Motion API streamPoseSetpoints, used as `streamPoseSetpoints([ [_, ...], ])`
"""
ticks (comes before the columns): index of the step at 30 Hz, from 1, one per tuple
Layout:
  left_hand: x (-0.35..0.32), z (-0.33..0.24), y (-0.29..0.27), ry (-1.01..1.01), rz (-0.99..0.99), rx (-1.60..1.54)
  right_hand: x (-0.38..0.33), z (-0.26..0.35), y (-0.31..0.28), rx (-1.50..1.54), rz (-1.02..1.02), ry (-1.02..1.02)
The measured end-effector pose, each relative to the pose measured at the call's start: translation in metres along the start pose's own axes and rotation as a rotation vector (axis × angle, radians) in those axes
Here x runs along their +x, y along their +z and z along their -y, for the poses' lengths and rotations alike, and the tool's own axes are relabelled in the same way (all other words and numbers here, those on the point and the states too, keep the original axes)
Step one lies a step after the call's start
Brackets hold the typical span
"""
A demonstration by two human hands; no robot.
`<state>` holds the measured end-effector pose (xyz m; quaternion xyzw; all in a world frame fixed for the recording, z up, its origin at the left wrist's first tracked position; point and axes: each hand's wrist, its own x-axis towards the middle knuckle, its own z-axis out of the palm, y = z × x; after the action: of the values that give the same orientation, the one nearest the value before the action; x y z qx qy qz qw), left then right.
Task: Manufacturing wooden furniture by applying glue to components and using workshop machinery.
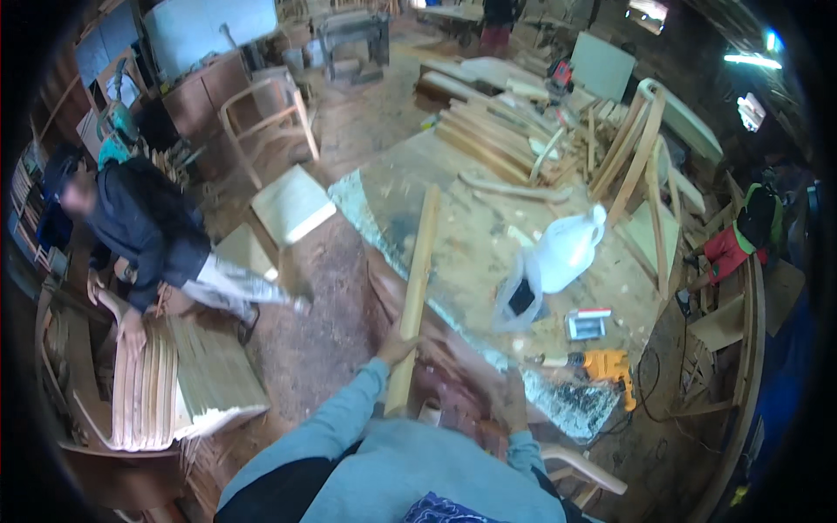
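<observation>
My left hand is closed around the lower part of a long, narrow wooden board. The board's far end reaches over the worktable, and its near end comes close to my body. By the table's near edge is my right hand, low and blurred; its fingers cannot be made out. An orange power drill lies to the right of that hand, on the table's speckled corner. Beyond the drill are a small box, a clear plastic bag and a white plastic jug.
Wooden strips are piled at the table's far side. On the left, a person bends over a stack of curved wooden parts. A chair frame and a pale panel stand farther off. Another person is at the far right.
</observation>
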<state>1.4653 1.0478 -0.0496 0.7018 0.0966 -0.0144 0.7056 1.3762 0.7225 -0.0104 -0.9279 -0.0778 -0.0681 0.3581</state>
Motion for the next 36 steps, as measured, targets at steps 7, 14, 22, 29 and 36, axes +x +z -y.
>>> streamPoseSetpoints([
  [7,0.023,-0.065,0.019,0.073,-0.124,-0.045,0.037,0.1,-0.013,0.582,0.3,0.302],
  [14,0.065,-0.122,-0.005,0.045,-0.063,-0.246,0.1,0.177,0.041,0.737,0.551,0.138],
  [22,0.139,-0.133,-0.049,0.219,-0.179,-0.253,0.191,0.217,0.14,0.695,0.311,0.156],
  [29,0.194,-0.165,-0.098,0.219,-0.009,-0.271,0.245,0.281,0.166,0.47,0.13,0.314],
  [36,0.236,-0.209,-0.103,0.175,0.468,-0.267,0.246,0.238,0.182,0.506,-0.049,0.252],
])
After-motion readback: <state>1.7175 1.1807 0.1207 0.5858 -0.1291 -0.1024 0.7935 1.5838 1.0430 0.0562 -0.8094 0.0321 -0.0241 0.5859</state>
